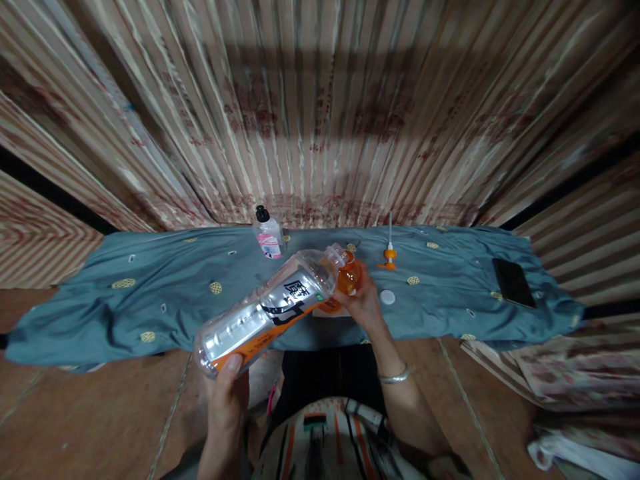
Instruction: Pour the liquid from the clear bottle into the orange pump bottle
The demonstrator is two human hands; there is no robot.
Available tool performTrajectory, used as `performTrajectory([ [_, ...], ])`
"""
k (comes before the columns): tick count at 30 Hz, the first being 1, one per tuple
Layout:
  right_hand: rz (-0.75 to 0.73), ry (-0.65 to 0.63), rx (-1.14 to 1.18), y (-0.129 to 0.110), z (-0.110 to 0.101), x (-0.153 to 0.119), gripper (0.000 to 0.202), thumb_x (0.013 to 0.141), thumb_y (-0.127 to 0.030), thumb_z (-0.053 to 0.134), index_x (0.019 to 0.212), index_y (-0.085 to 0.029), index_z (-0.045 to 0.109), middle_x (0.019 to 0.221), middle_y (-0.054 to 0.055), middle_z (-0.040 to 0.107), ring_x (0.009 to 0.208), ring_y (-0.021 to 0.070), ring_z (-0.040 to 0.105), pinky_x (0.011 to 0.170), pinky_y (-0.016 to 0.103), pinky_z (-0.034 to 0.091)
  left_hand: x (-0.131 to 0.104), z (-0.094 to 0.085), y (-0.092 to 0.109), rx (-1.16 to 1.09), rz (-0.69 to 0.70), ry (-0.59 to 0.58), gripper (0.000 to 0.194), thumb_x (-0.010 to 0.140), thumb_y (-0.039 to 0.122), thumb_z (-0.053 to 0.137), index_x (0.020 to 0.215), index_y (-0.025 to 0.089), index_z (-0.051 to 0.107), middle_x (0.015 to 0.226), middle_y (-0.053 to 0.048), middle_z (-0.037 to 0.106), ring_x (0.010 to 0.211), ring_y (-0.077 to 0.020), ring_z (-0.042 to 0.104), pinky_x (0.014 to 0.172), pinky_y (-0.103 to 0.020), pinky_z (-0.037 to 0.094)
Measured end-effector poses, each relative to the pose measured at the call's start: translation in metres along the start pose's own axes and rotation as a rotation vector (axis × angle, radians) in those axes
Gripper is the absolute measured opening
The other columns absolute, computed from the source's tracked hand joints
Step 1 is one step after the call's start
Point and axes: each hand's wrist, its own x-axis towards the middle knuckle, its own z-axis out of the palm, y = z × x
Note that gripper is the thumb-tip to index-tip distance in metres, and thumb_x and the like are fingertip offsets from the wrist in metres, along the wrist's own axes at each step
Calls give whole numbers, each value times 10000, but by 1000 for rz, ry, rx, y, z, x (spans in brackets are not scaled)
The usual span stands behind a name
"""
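Observation:
My left hand (229,392) is wrapped round the base of a large clear drink bottle (280,310) with a silver and orange label. That bottle lies tilted across the front of me, its mouth up and to the right, at the opening of an orange see-through bottle (349,277). Closed round the orange bottle is my right hand (363,300), which hides part of it. Whether liquid passes between the two cannot be made out. A pump head (389,255) with an orange top and a pale tube lies right of my right hand, near a small white disc (387,297).
A small clear bottle (269,239) with a black top and pink label stands at the back of the cloth-covered table (183,313). On the right lies a black phone (513,283). Striped curtains (320,120) hang close behind the table.

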Motion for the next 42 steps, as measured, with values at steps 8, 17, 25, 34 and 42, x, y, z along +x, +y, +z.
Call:
performTrajectory([
  [8,11,-14,-36,-5,2,-2,782,694,-507,1019,1352,-279,663,1240,83,864,1215,371,835,1116,550,671,4,1,3,-4,-30,59,724,549,657,999,1132,257,841,1323,-100,821,1162,-357,774,920,-452,702],
  [17,32,-13,-41,-7,3,-1,794,681,-510,1004,1353,-268,658,1245,101,863,1214,386,834,1118,577,671,7,-2,8,15,-17,76,756,491,646,1022,1119,270,833,1349,-97,807,1258,-386,748,970,-479,702],
  [25,16,-86,-64,-18,-5,-1,860,712,-479,1008,1455,-257,635,1375,116,847,1266,367,831,1108,529,687,11,2,19,65,43,11,824,504,658,1025,1195,261,812,1340,-117,802,1363,-435,717,1121,-573,651],
  [34,5,-146,61,-6,-8,-1,1237,672,-682,1050,1685,-272,471,1607,147,720,1595,397,624,1371,585,477,16,8,28,102,96,2,924,483,693,1022,1275,276,791,1323,-99,816,1289,-412,764,1073,-536,672],
  [42,116,-108,294,33,-15,13,1100,923,-1081,363,1725,-337,480,1691,145,662,1619,353,613,1328,618,529,15,4,31,130,96,-4,910,501,692,1019,1279,277,796,1297,-94,825,1264,-409,776,1078,-540,667],
])
